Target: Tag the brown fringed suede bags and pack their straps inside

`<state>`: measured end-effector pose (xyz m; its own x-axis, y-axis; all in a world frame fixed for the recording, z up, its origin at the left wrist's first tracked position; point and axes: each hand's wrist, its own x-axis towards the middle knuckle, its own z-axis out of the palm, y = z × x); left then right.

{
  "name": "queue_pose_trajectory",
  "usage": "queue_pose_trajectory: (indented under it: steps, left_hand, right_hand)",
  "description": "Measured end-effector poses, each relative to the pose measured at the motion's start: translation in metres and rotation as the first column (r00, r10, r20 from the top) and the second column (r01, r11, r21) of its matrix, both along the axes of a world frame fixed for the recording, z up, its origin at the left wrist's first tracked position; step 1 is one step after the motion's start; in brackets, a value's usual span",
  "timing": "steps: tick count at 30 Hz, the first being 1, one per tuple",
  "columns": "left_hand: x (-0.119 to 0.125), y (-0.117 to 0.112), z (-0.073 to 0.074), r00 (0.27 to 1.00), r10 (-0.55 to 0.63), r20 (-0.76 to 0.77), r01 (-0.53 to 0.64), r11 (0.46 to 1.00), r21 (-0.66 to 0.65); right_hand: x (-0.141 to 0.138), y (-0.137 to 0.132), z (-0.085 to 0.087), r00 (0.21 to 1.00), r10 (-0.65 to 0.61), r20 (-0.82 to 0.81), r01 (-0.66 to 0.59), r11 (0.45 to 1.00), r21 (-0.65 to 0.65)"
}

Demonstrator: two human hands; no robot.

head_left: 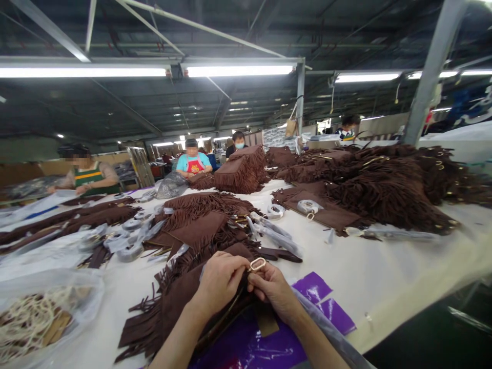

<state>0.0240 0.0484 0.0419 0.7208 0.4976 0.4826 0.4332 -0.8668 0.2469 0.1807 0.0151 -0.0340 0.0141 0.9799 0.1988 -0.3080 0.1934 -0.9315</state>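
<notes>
A brown suede fringed bag (pixel 169 307) lies on the white table (pixel 369 271) right in front of me. My left hand (pixel 219 282) is closed around the bag's top edge near its zipper. My right hand (pixel 274 289) pinches the same edge from the right, just below a gold oval metal ring (pixel 257 264) that sticks up between the two hands. Purple plastic sheeting (pixel 319 302) lies under and to the right of the bag.
More brown fringed bags are piled ahead (pixel 203 215) and heaped at the right (pixel 388 189). Rolls of tape and plastic wrappers (pixel 130 241) are scattered at the left. A clear bag of cream cord (pixel 34 318) sits at the near left. Several other people work across the table.
</notes>
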Motion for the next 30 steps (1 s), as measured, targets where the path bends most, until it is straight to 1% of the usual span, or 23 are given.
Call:
queue_pose_trajectory:
  steps: [7,10,14,17,20,23,24,26,28,29,30]
  left_hand:
    - [0.005,0.004,0.004,0.995,0.097,-0.022,-0.099,0.992,-0.082]
    - [0.008,0.002,0.007,0.992,0.107,-0.069,-0.112,0.991,-0.071]
    - [0.014,-0.002,0.012,0.960,0.209,-0.184,-0.217,0.976,-0.024]
    - [0.018,-0.002,0.011,0.939,0.293,-0.181,-0.295,0.955,0.018]
    - [0.023,-0.001,0.006,0.922,0.379,-0.080,-0.370,0.923,0.105]
    - [0.030,-0.003,-0.004,0.927,0.373,0.032,-0.374,0.917,0.141]
    - [0.032,-0.005,-0.007,0.933,0.354,0.060,-0.359,0.925,0.124]
    - [0.036,-0.009,-0.011,0.946,0.304,0.111,-0.310,0.950,0.046]
    - [0.038,-0.012,-0.014,0.953,0.242,0.183,-0.230,0.970,-0.085]
    - [0.039,-0.012,-0.015,0.950,0.213,0.227,-0.177,0.970,-0.169]
    - [0.039,-0.011,-0.016,0.943,0.192,0.271,-0.119,0.957,-0.264]
  right_hand:
    - [0.000,-0.002,0.002,1.000,-0.001,-0.001,0.001,1.000,0.022]
    - [0.000,-0.001,0.001,1.000,-0.001,0.008,0.001,0.999,0.033]
    - [0.000,0.002,-0.001,0.999,-0.032,0.037,0.031,0.999,0.044]
    - [0.001,0.003,-0.005,0.988,-0.145,0.051,0.141,0.987,0.083]
    - [0.002,0.003,-0.010,0.951,-0.305,0.044,0.297,0.945,0.137]
    - [0.007,0.002,-0.013,0.914,-0.405,0.017,0.399,0.905,0.145]
    - [0.008,0.001,-0.014,0.908,-0.419,0.003,0.415,0.899,0.139]
    - [0.011,0.000,-0.013,0.910,-0.413,-0.032,0.414,0.902,0.123]
    - [0.014,-0.003,-0.011,0.920,-0.384,-0.081,0.391,0.913,0.114]
    - [0.015,-0.004,-0.009,0.925,-0.357,-0.129,0.371,0.922,0.110]
    - [0.016,-0.006,-0.008,0.928,-0.325,-0.185,0.347,0.932,0.105]
